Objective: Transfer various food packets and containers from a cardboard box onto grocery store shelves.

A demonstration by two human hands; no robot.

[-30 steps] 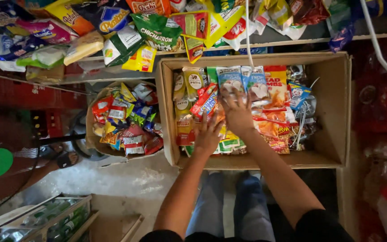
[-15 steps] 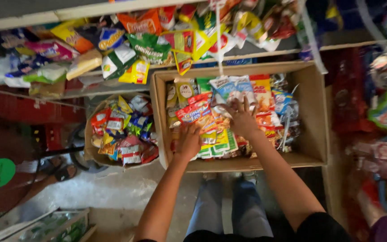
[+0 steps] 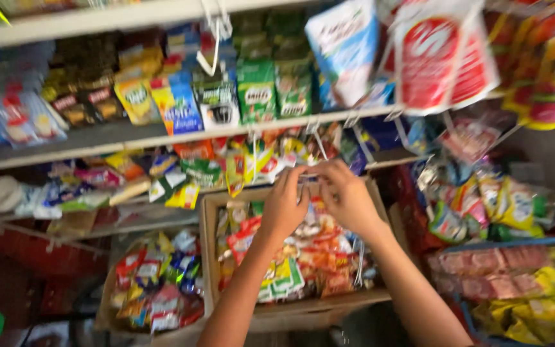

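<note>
Both my hands are raised in front of the lower shelf edge (image 3: 162, 138). My left hand (image 3: 284, 207) and my right hand (image 3: 349, 196) meet at the fingertips and pinch a thin wire hanger (image 3: 309, 174) stretched between them. A thin wire (image 3: 359, 263) hangs down below my right wrist. Beneath my hands stands an open cardboard box (image 3: 208, 222) filled with several colourful snack packets (image 3: 303, 263). The picture is blurred, so the grip itself is hard to make out.
A second container of snack packets (image 3: 155, 283) sits left of the box. Shelves above carry sachets and packets (image 3: 258, 87). Large bags (image 3: 441, 54) hang at the upper right. A blue crate of packets (image 3: 515, 283) stands at the right.
My hands have lifted out of the cardboard box up to the shelf edge and come together. The camera has tilted upward, showing more of the shelves.
</note>
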